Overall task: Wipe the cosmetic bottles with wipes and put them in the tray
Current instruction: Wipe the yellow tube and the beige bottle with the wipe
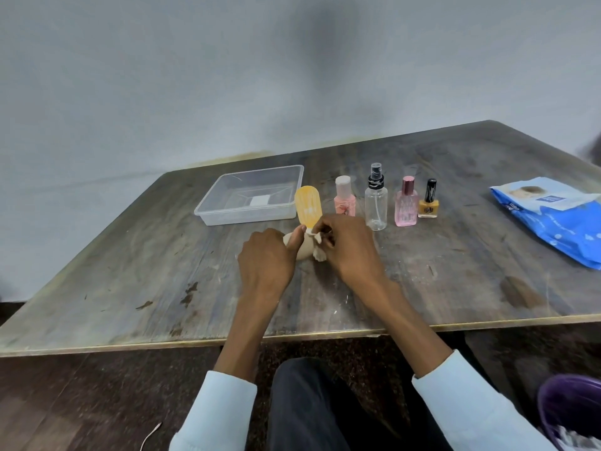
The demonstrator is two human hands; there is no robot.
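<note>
Both hands [265, 255] [349, 245] meet over the table, fingers pinching yellow bottle [308, 206] and wipe [320, 252].

Worn table [422, 281] — tray [208, 212], bottles [376, 203]

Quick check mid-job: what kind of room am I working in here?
Probably a plain workroom or staged test setup, not a shop or bathroom: a worn, scratched wooden table against a bare grey wall, with only a clear plastic tray and a blue wipes pack laid out.
</note>
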